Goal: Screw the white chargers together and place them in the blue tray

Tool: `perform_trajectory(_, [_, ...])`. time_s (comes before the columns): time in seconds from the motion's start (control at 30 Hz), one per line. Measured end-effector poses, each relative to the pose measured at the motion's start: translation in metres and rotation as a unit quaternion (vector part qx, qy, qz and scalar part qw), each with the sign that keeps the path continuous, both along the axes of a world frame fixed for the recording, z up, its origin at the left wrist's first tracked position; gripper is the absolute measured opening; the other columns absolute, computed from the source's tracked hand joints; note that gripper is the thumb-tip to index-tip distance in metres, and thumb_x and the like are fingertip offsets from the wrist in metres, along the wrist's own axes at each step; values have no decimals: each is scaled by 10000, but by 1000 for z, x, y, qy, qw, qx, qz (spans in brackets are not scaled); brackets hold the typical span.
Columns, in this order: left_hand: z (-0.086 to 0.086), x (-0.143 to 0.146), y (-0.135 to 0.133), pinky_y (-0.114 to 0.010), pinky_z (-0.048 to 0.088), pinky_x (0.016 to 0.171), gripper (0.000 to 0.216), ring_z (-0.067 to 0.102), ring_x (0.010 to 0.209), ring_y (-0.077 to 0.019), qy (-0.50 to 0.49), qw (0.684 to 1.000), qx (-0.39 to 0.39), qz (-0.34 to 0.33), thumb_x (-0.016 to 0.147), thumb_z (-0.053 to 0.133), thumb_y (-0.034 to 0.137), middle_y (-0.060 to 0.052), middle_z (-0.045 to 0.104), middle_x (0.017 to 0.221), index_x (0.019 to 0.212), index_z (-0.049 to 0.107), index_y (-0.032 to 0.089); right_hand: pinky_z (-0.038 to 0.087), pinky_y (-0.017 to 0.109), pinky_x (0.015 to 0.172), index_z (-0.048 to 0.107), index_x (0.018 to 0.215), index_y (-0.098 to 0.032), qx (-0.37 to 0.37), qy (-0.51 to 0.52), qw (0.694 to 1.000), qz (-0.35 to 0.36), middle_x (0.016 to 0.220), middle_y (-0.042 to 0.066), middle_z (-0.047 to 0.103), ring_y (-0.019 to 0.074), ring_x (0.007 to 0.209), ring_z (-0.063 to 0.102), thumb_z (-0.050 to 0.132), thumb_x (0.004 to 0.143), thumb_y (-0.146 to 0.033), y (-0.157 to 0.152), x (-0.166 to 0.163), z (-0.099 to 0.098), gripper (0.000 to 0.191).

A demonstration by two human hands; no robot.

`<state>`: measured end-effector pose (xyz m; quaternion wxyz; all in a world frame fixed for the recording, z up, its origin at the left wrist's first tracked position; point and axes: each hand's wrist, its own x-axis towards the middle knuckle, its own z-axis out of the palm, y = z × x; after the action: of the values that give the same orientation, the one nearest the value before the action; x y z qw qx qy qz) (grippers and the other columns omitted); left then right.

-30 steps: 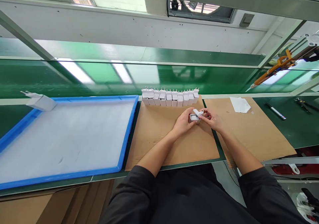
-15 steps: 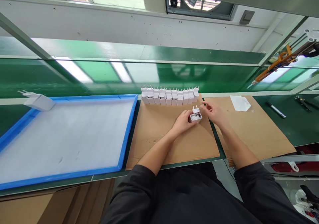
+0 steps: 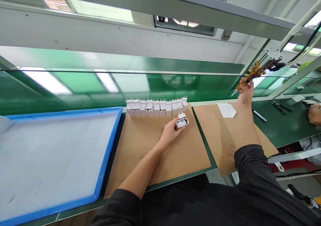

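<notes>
My left hand (image 3: 171, 131) is closed round a white charger housing (image 3: 182, 122). Its plug cap, pins up, stands at the open end, and dark wires or parts show inside. To the right, my right hand (image 3: 246, 89) is raised with its fingers wrapped round an orange glue dispenser (image 3: 254, 72), whose pale nozzle points down and left. Behind the left hand, a row of several white charger housings (image 3: 156, 108) stands along the back of a cardboard sheet (image 3: 160, 149), their plug caps with pins upward.
A blue-rimmed tray (image 3: 106, 159) lies at left, with a white charger (image 3: 4, 124) at its corner. On the right cardboard (image 3: 208, 129) lies a white paper piece (image 3: 226, 110). Farther right are a marker (image 3: 259, 115), pliers (image 3: 279, 107) and another person's hand (image 3: 314, 115).
My right hand has left the charger housing, moved right and up, and taken hold of the orange glue dispenser. My left hand still holds the housing. The view has turned to the right.
</notes>
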<state>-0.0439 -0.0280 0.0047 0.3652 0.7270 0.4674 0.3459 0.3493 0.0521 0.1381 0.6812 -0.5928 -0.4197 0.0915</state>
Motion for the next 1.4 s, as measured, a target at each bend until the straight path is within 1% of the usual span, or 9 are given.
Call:
perform_trajectory(0.07, [1,-2,2,-284,463,733,449,622,804,-187,-10,1000,4,14,798,675,411,-46,665,939,1201,586,234,459,333,790,427,1221,-207,98,-7,994,52,1055,87,638,172,1004,603,457,774,-277,3,-14,0,453])
perform_trajectory(0.17, [0,-5,4,-294,484,807,478,630,925,-196,-35,999,8,25,795,686,401,-66,649,1065,1237,584,252,478,365,753,523,1023,-275,232,-16,959,162,840,-10,601,167,778,593,542,747,-488,-6,-47,-3,349])
perform_trajectory(0.37, [-1,-10,6,-313,497,864,499,631,962,-193,-44,998,1,38,798,690,377,-84,626,1129,1263,578,234,410,296,519,531,1088,-339,239,-66,929,276,773,-54,521,105,530,460,693,713,-596,-33,-123,13,483])
perform_trajectory(0.6, [17,-9,3,-322,496,885,472,620,977,-196,-11,996,54,69,767,726,330,-64,657,1074,1216,615,237,382,285,449,477,1117,-345,246,-70,891,375,734,-35,483,124,517,461,638,761,-645,-63,-183,28,493])
perform_trajectory(0.73, [37,-1,-4,-326,495,900,467,621,1019,-211,-4,995,82,64,770,731,340,-64,679,1075,1214,623,246,375,276,447,488,1141,-353,256,-52,865,428,734,-30,493,115,513,446,665,777,-575,-82,-195,31,462])
perform_trajectory(0.83, [54,6,-9,-333,483,931,483,628,1051,-217,0,995,84,45,800,704,365,-75,678,1152,1252,596,234,385,267,444,485,1160,-346,243,-50,859,448,739,-28,491,106,512,434,668,777,-581,-92,-199,32,485])
perform_trajectory(1.0, [77,14,-16,-293,498,875,484,652,971,-196,13,996,89,4,828,675,384,-61,696,1112,1270,575,214,410,239,477,490,1177,-345,252,-16,831,496,766,-41,465,83,553,452,701,786,-507,-102,-203,32,472])
perform_trajectory(1.17, [88,19,-18,-278,497,832,461,643,917,-194,48,991,124,-5,836,675,378,-46,702,991,1258,588,214,419,240,499,440,1183,-324,215,-26,844,491,769,-51,465,75,558,466,672,788,-568,-106,-204,33,519])
perform_trajectory(1.4, [92,20,-20,-284,494,818,441,630,916,-196,52,989,138,-6,852,657,402,-51,688,989,1243,583,210,421,222,505,421,1216,-297,216,-15,839,498,815,-40,469,68,579,445,677,795,-562,-105,-203,30,560])
